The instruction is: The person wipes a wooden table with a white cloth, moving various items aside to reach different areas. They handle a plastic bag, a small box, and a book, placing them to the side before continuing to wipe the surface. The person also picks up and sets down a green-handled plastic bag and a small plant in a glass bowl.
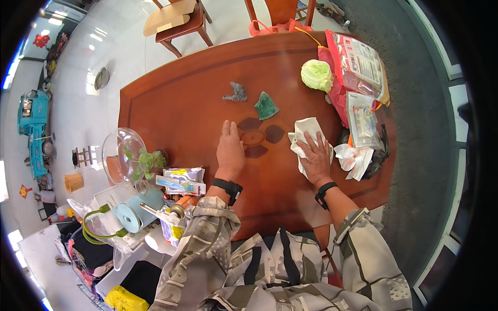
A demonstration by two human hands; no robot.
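My right hand point(316, 157) lies flat, fingers spread a little, on a folded white cloth point(308, 130) on the right part of the wooden table point(186, 89). My left hand point(230, 149) is over the table left of the dark inlaid flower pattern, its fingers straight and nothing in it; whether it touches the wood I cannot tell. Beyond the hands lie a grey knitted or scrubbing piece point(235, 92) and a green one point(266, 106). A pale green cabbage point(317, 75) sits farther back on the right.
Right of the cloth are crumpled white tissue point(354, 159), a clear packet point(363, 122) and a red package point(360, 64). On the left stand a glass bowl point(123, 155), a plant point(146, 161), a boxed toothbrush point(181, 185), wipes and a light-blue kettle-like container point(136, 212). Chairs stand beyond the table.
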